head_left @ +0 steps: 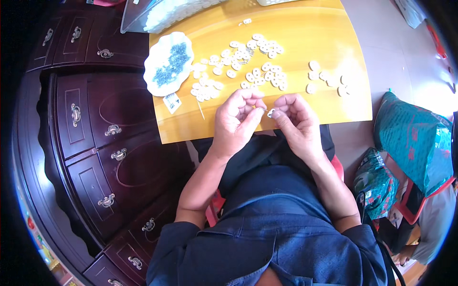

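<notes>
Both hands meet over the near edge of a yellow wooden table (305, 33). My left hand (236, 119) pinches something tiny at its fingertips, too small to make out. My right hand (296, 121) grips a small white-and-metal piece (271, 113) between thumb and forefinger, touching the left fingertips. Beyond the hands, many small white disc-shaped pieces (255, 71) lie scattered on the tabletop. A smaller group of white pieces (327, 78) lies to the right. A white plastic bag (168, 64) holding a heap of small dark metal parts sits at the table's left edge.
A dark wooden cabinet (95, 143) with metal drawer handles stands to the left. A clear plastic bag of white items (164, 14) lies at the table's far left. Green patterned bags (412, 143) sit on the floor at the right. A small label card (172, 102) lies near the white bag.
</notes>
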A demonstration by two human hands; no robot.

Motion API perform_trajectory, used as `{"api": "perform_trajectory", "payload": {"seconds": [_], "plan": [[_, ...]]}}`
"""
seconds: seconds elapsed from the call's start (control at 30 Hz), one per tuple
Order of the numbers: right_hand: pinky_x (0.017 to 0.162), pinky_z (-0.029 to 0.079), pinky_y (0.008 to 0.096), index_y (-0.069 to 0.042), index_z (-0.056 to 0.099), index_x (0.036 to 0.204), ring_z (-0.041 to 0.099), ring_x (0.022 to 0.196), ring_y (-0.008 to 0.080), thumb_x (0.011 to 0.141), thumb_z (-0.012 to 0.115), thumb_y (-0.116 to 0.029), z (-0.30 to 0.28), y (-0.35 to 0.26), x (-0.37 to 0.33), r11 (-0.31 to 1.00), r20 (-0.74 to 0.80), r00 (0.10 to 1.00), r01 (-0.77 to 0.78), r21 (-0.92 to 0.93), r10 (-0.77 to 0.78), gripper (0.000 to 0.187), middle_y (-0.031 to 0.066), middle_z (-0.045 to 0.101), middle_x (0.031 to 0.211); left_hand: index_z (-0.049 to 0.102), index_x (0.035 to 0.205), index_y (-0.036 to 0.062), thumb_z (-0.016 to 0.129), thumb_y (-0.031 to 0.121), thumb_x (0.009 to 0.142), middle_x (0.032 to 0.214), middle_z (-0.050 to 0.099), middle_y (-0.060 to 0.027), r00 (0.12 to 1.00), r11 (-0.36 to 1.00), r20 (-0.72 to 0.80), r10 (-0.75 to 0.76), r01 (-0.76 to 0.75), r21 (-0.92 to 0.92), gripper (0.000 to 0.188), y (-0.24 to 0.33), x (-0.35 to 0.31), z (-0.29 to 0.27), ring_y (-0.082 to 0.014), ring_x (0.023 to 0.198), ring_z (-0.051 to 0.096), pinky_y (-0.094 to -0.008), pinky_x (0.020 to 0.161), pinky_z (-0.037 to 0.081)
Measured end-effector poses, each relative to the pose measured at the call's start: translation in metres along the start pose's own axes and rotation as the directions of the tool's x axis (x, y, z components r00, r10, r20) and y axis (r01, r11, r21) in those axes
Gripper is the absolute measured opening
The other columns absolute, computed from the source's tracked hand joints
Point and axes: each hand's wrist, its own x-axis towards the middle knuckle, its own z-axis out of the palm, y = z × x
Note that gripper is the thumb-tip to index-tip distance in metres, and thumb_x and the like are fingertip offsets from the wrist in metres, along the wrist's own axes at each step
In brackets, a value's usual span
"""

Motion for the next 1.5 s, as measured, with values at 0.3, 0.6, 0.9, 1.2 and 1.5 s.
{"api": "perform_trajectory", "payload": {"seconds": [0.3,0.6,0.9,1.2,1.5], "plan": [[0.073,0.052,0.0201,-0.002,0.061,0.106,0.062,0.082,0.0035,0.098,0.067,0.0,-0.003,0.0,0.001,0.997,0.031,0.999,0.016,-0.073,-0.014,0.011,-0.0005,0.068,0.088,0.06,0.118,-0.0014,0.064,-0.007,0.094,0.095,0.069,-0.0032,0.999,0.998,0.0,0.044,-0.044,0.038,0.025,0.0,-0.001,0.003,-0.0033,0.081,0.065,-0.0182,0.07,0.051],[0.068,0.05,0.0206,-0.002,0.061,0.101,0.059,0.076,0.0022,0.095,0.07,0.0,-0.003,0.006,0.001,0.987,0.015,0.999,0.035,-0.158,-0.033,0.011,-0.0021,0.066,0.083,0.063,0.117,0.0004,0.066,-0.008,0.092,0.091,0.07,-0.0026,0.998,0.988,0.01,0.058,-0.059,0.144,0.026,0.003,-0.002,0.003,-0.0033,0.076,0.064,-0.019,0.066,0.052],[0.062,0.046,0.0184,-0.004,0.059,0.096,0.054,0.07,0.0001,0.094,0.071,0.0,0.002,0.007,-0.002,0.996,-0.011,1.0,0.019,-0.088,-0.02,0.013,-0.0038,0.063,0.078,0.064,0.116,0.0007,0.067,-0.007,0.091,0.09,0.071,-0.0027,0.997,0.979,0.013,0.071,-0.072,0.192,0.027,0.001,-0.007,0.001,-0.0039,0.074,0.065,-0.0195,0.064,0.052],[0.062,0.045,0.0181,-0.004,0.06,0.096,0.052,0.068,-0.0002,0.094,0.073,-0.002,-0.004,0.013,-0.001,0.995,0.013,0.999,0.043,-0.091,-0.042,0.014,-0.0059,0.061,0.079,0.071,0.113,-0.0016,0.067,-0.003,0.092,0.094,0.07,-0.0022,0.984,0.922,-0.149,0.1,-0.036,0.385,0.021,0.011,0.0,-0.045,-0.0044,0.078,0.063,-0.0207,0.07,0.05],[0.062,0.043,0.0177,-0.005,0.059,0.096,0.051,0.069,-0.0003,0.095,0.072,-0.002,-0.004,0.014,0.0,0.998,0.011,0.999,0.034,-0.057,-0.033,0.013,-0.0071,0.059,0.078,0.076,0.096,0.002,0.07,0.008,0.089,0.087,0.071,-0.0131,0.898,0.39,-0.085,0.431,-0.1,0.916,0.011,-0.001,0.049,-0.102,-0.0296,0.074,0.07,-0.0378,0.068,0.055]]}}
